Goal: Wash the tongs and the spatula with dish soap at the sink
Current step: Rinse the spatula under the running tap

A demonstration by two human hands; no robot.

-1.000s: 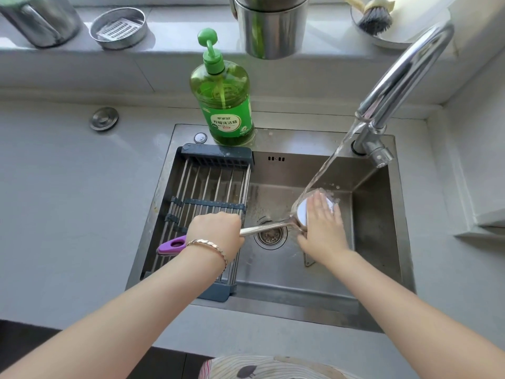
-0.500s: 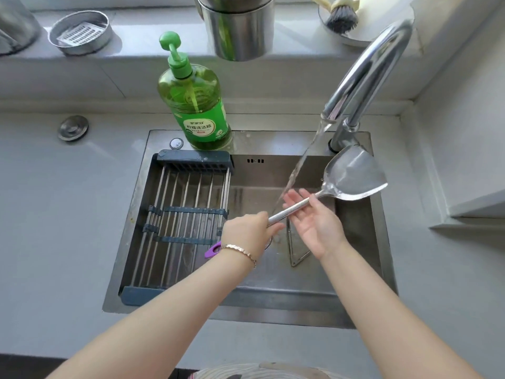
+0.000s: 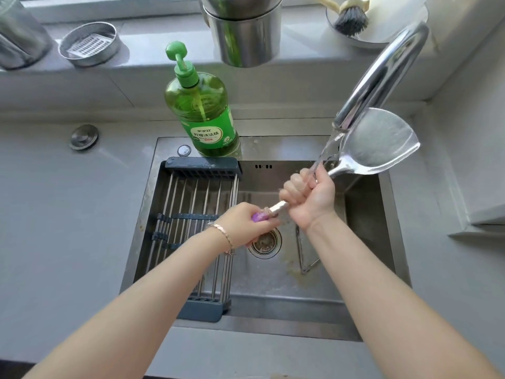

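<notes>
A steel spatula (image 3: pixel 379 144) with a purple handle end is held tilted over the sink (image 3: pixel 363 214), blade up by the faucet (image 3: pixel 382 75). My left hand (image 3: pixel 246 222) grips the purple handle end. My right hand (image 3: pixel 308 195) is closed around the metal shaft just below the blade. Water runs from the spout onto my right hand and the shaft. Metal tongs (image 3: pixel 304 250) lie on the sink floor right of the drain (image 3: pixel 265 242). A green dish soap bottle (image 3: pixel 203 113) stands on the sink's back rim.
A roll-up drying rack (image 3: pixel 191 214) covers the sink's left part. On the sill stand a steel pot (image 3: pixel 243 31), a round metal dish (image 3: pixel 90 43) and a dish brush (image 3: pixel 349 17). A sink plug (image 3: pixel 83 136) lies on the grey counter at left.
My right hand went from open beside the shaft to closed around it, higher up near the blade. My left hand slid down to the purple handle end. The spatula stays raised by the faucet.
</notes>
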